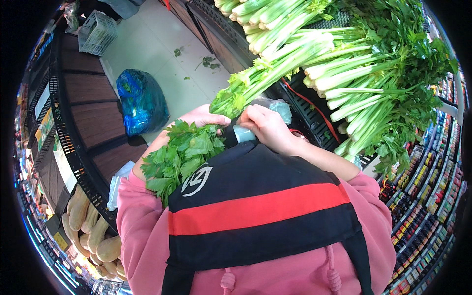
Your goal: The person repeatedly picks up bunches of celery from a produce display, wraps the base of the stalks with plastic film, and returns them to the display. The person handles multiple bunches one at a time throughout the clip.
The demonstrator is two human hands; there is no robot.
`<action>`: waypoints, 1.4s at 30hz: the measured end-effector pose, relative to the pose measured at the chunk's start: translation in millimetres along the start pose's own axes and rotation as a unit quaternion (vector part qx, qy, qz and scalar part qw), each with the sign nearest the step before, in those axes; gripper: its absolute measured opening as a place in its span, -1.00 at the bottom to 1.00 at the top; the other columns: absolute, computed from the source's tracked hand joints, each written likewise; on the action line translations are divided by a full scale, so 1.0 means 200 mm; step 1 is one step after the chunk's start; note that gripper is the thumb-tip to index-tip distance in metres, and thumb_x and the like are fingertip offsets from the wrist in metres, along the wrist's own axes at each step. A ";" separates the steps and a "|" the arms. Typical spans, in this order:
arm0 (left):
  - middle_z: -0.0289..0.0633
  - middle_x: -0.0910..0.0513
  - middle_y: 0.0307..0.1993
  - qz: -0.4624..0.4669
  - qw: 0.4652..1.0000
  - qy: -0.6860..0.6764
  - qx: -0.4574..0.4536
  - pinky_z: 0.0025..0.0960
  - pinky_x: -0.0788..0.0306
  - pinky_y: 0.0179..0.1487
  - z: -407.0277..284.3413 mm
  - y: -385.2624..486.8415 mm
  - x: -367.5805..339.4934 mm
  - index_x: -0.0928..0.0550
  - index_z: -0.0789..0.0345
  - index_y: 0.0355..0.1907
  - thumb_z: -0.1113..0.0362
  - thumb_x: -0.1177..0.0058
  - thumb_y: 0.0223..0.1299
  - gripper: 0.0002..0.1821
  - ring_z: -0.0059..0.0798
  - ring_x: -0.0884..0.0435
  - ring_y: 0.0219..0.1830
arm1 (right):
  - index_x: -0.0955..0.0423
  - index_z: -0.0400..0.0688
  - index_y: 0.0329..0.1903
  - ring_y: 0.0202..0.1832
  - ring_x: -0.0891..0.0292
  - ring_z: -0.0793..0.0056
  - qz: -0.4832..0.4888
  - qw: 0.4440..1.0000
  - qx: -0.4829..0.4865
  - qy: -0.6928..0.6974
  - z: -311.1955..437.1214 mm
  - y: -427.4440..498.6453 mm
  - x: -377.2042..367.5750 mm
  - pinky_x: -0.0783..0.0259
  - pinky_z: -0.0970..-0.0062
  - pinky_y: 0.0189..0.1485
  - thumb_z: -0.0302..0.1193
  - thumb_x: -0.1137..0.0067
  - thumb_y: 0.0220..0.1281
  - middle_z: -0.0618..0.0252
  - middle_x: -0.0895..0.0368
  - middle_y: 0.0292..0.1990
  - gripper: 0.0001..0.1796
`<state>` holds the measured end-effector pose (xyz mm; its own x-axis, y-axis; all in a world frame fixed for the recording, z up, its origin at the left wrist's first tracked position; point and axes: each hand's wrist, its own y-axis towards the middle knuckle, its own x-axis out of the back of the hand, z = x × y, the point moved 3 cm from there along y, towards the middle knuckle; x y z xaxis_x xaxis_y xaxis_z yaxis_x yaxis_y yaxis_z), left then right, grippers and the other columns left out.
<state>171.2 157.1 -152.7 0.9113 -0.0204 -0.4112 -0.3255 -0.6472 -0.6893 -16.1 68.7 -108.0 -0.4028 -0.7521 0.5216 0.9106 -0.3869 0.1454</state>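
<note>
A bunch of leafy celery (258, 79) slants across in front of me, its leaves resting near my left arm and its pale stalk ends towards the display. My left hand (206, 117) is wrapped around the bunch near its leafy end. Just right of it, my right hand (263, 123) has its fingers curled and pinched close to the bunch; what lies between them is hidden. Below its fingers is a pale roll (244, 133), perhaps tape, against my dark apron (265, 166). Clear plastic (282, 110) shows behind the right hand.
Celery bunches (354, 81) lie stacked on a black crate display at right, with a red strap (313, 105). A full blue plastic bag (142, 99) and loose leaves are on the floor. Brown shelving, squashes (92, 225) and a white basket (97, 33) stand left.
</note>
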 end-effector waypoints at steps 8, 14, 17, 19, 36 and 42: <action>-0.37 -0.53 -0.40 0.000 1.000 -0.010 -0.020 -0.53 -0.38 -0.32 0.00 -0.04 -0.03 -0.54 0.31 -0.07 0.23 -0.28 0.17 -0.66 -0.66 -0.50 -0.39 | -0.49 -0.19 -0.23 -0.29 -0.56 0.21 0.072 0.987 -0.083 0.117 -0.05 0.02 0.01 -0.48 0.38 -0.23 -0.50 -0.24 0.24 0.21 -0.56 -0.35 -0.89; -0.37 -0.55 -0.30 0.021 1.000 -0.015 0.002 -0.52 -0.40 -0.23 0.02 -0.01 0.00 -0.53 0.32 0.01 0.22 -0.30 0.17 -0.59 -0.65 -0.51 -0.31 | -0.45 -0.16 -0.18 -0.17 -0.53 0.21 0.003 0.996 0.090 -0.018 0.01 0.02 -0.01 -0.51 0.32 -0.19 -0.45 -0.23 0.17 0.23 -0.53 -0.29 -0.81; -0.34 -0.57 -0.16 0.054 0.996 0.008 -0.070 -0.51 -0.41 -0.15 0.00 -0.02 0.01 -0.50 0.35 0.11 0.25 -0.35 0.12 -0.48 -0.65 -0.51 -0.19 | -0.44 -0.14 -0.21 -0.21 -0.52 0.25 -0.014 0.979 0.201 -0.037 0.01 0.04 -0.05 -0.51 0.38 -0.20 -0.49 -0.21 0.11 0.28 -0.51 -0.28 -0.82; -0.33 -0.57 -0.07 0.075 0.994 0.041 -0.065 -0.50 -0.42 -0.06 0.01 -0.03 0.00 -0.48 0.36 0.17 0.29 -0.38 0.06 -0.40 -0.62 -0.51 -0.09 | -0.45 -0.13 -0.21 -0.20 -0.52 0.30 -0.011 0.958 0.277 -0.079 -0.01 0.06 -0.06 -0.52 0.43 -0.21 -0.49 -0.17 0.06 0.32 -0.50 -0.25 -0.80; -0.18 -0.61 -0.02 -0.055 0.982 0.164 -0.081 -0.37 -0.44 0.12 0.01 -0.15 -0.16 -0.56 0.46 0.09 0.35 -0.39 -0.01 -0.44 -0.47 -0.54 0.04 | -0.44 -0.11 -0.26 -0.27 -0.48 0.29 0.096 0.944 0.308 -0.069 0.11 0.50 -0.08 -0.46 0.32 -0.21 -0.43 -0.11 0.09 0.29 -0.47 -0.37 -0.86; -0.07 -0.62 -0.01 -0.122 0.954 0.233 -0.141 -0.34 -0.43 0.15 0.06 -0.16 -0.23 -0.21 0.47 0.37 0.12 -0.42 -0.02 -0.03 -0.35 -0.59 0.02 | -0.60 -0.17 -0.24 -0.13 -0.62 0.06 0.420 0.886 -0.024 -0.195 -0.07 0.64 -0.28 -0.49 0.14 -0.05 -0.31 -0.23 0.13 0.08 -0.70 -0.32 -0.79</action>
<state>137.8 187.9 -118.7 0.9859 -0.1365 0.0963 -0.0679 -0.8541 -0.5156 121.3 54.1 -131.5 0.4865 -0.5477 0.6807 0.8651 0.1933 -0.4628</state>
